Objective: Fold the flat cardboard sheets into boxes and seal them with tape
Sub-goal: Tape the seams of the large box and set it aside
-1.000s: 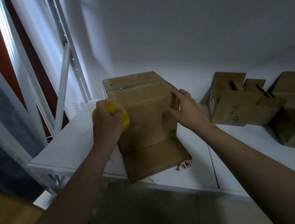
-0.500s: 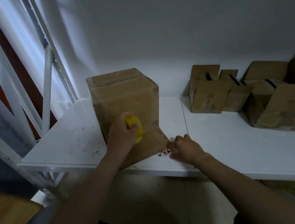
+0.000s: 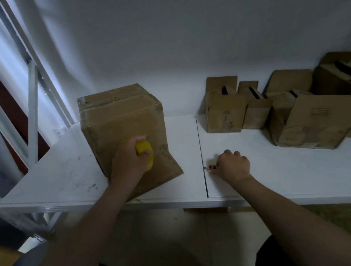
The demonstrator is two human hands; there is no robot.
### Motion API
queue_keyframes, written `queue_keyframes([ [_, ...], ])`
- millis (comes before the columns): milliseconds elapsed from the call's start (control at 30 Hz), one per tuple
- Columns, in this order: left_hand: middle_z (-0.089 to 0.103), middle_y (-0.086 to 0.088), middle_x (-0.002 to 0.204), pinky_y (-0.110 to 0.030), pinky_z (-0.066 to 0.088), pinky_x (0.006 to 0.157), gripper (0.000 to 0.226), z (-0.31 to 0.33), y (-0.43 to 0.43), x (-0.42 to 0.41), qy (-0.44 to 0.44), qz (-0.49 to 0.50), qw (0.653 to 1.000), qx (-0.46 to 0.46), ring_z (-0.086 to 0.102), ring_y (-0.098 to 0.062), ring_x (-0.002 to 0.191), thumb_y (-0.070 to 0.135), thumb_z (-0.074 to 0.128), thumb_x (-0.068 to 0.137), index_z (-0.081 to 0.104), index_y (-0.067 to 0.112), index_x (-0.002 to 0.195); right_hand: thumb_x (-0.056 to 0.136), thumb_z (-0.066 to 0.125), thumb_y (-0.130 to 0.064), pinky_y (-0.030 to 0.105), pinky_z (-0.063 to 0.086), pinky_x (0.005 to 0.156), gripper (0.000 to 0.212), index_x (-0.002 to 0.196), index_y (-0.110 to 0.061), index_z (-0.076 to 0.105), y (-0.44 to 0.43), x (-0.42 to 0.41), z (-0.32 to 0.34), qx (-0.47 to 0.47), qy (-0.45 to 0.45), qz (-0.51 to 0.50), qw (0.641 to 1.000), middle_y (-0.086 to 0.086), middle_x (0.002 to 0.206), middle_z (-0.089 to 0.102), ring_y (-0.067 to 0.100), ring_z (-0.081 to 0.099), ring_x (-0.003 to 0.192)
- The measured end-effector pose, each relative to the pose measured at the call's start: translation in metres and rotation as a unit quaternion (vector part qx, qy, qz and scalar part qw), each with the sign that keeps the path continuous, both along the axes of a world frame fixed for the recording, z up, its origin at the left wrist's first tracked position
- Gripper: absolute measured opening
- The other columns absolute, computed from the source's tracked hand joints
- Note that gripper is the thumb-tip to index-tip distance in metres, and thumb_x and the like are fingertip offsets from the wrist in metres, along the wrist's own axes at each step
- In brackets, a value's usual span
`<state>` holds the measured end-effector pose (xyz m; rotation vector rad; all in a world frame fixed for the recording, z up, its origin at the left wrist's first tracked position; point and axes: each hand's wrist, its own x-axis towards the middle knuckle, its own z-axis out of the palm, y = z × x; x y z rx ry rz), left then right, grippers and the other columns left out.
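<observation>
A brown cardboard box (image 3: 120, 118) stands on the white table (image 3: 63, 176) at the left, with one flap (image 3: 163, 174) lying flat toward the table's front edge. My left hand (image 3: 128, 162) grips a yellow tape roll (image 3: 145, 151) against the box's near face, low down. My right hand (image 3: 232, 166) rests on the table to the right of the box, fingers curled round a small reddish object (image 3: 211, 168); I cannot make out what it is.
Several folded cardboard boxes (image 3: 224, 116) with open tops crowd the back right of the table, the largest (image 3: 318, 124) at far right. A white metal rack frame (image 3: 33, 115) stands at the left. A seam (image 3: 201, 151) splits the tabletop.
My right hand left the box's side, came down to its flap corner, then slid right along the table with the small object. My left hand moved the tape roll down the box's face.
</observation>
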<state>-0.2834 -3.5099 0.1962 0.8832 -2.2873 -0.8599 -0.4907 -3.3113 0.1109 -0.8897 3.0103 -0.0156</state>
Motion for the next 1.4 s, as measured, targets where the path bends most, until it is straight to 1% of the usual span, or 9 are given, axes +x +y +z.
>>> queue_keyframes([
  [167,0.055,0.0,0.143,-0.043,0.05,0.095,0.041,0.016,-0.002,0.004,0.013,0.024,1.0,0.016,0.056,-0.028,0.12,0.029,0.062,0.098,0.053,0.03,0.138,0.087,0.068,-0.058,0.041,0.048,0.099,0.074,0.152,-0.036,0.04,-0.007,-0.002,0.036,-0.087,-0.045,0.024,0.995,0.0,0.143,0.055,0.028,0.053,0.127],
  [467,0.064,-0.005,0.115,-0.032,0.044,0.079,0.043,0.055,-0.027,0.022,0.046,0.073,0.996,-0.018,0.059,-0.025,0.101,0.03,0.063,0.097,0.055,0.028,0.138,0.089,0.073,-0.047,0.042,0.042,0.112,0.072,0.153,-0.031,0.043,-0.09,0.02,0.125,-0.336,-0.173,0.144,0.915,-0.003,0.154,0.047,0.023,0.049,0.137],
  [667,0.057,0.002,0.101,-0.031,0.043,0.079,0.04,0.064,-0.042,0.027,0.054,0.092,0.994,0.005,0.06,-0.026,0.102,0.03,0.064,0.096,0.057,0.026,0.134,0.096,0.065,-0.025,0.028,0.042,0.093,0.073,0.158,-0.03,0.028,-0.145,0.028,0.152,-0.309,-0.231,0.208,0.899,-0.009,0.134,0.05,0.016,0.052,0.119],
  [800,0.055,0.005,0.108,-0.033,0.047,0.085,0.041,0.061,-0.05,0.036,0.065,0.111,0.991,0.047,0.056,-0.021,0.1,0.034,0.061,0.098,0.054,0.024,0.136,0.064,0.056,-0.053,0.035,0.057,0.081,0.086,0.148,-0.041,0.041,-0.174,0.022,0.133,-0.313,-0.244,0.187,0.899,0.011,0.121,0.058,0.025,0.064,0.089],
  [867,0.058,0.003,0.11,-0.038,0.05,0.089,0.041,0.06,-0.052,0.042,0.07,0.119,0.988,0.069,0.058,-0.023,0.101,0.033,0.059,0.099,0.051,0.023,0.138,0.069,0.053,-0.048,0.037,0.057,0.079,0.079,0.147,-0.038,0.046,-0.176,0.029,0.131,-0.314,-0.232,0.178,0.903,0.013,0.117,0.057,0.026,0.061,0.08],
  [967,0.059,-0.002,0.112,-0.044,0.052,0.092,0.044,0.058,-0.053,0.059,0.076,0.134,0.985,0.082,0.061,-0.03,0.107,0.03,0.058,0.098,0.046,0.022,0.14,0.092,0.057,-0.027,0.031,0.051,0.084,0.054,0.146,-0.03,0.053,-0.169,0.065,0.141,-0.327,-0.189,0.158,0.912,0.001,0.121,0.06,0.019,0.059,0.09],
  [1100,0.055,-0.002,0.111,-0.048,0.049,0.094,0.042,0.057,-0.053,0.088,0.075,0.184,0.979,0.053,0.057,-0.03,0.108,0.029,0.052,0.101,0.044,0.019,0.141,0.095,0.057,-0.032,0.031,0.051,0.097,0.035,0.127,-0.041,0.068,-0.167,0.122,0.138,-0.312,-0.171,0.222,0.908,-0.011,0.128,0.067,0.013,0.062,0.112],
  [1233,0.055,-0.009,0.131,-0.055,0.045,0.101,0.054,0.06,-0.06,0.111,0.032,0.229,0.972,0.046,0.053,-0.034,0.121,0.038,0.052,0.101,0.037,0.018,0.148,0.093,0.054,-0.034,0.033,0.059,0.079,0.03,0.114,-0.041,0.075,-0.18,0.14,0.157,-0.327,-0.14,0.282,0.891,-0.011,0.108,0.075,0.008,0.067,0.076],
  [1400,0.039,-0.012,0.15,-0.056,0.035,0.108,0.093,0.077,-0.066,0.11,-0.014,0.241,0.964,0.108,0.04,-0.039,0.137,0.051,0.074,0.085,0.022,0.016,0.154,0.097,0.051,-0.034,0.043,0.043,0.109,0.035,0.126,-0.035,0.069,-0.22,0.098,0.152,-0.29,-0.082,0.274,0.913,0.002,0.134,0.06,0.029,0.053,0.124],
])
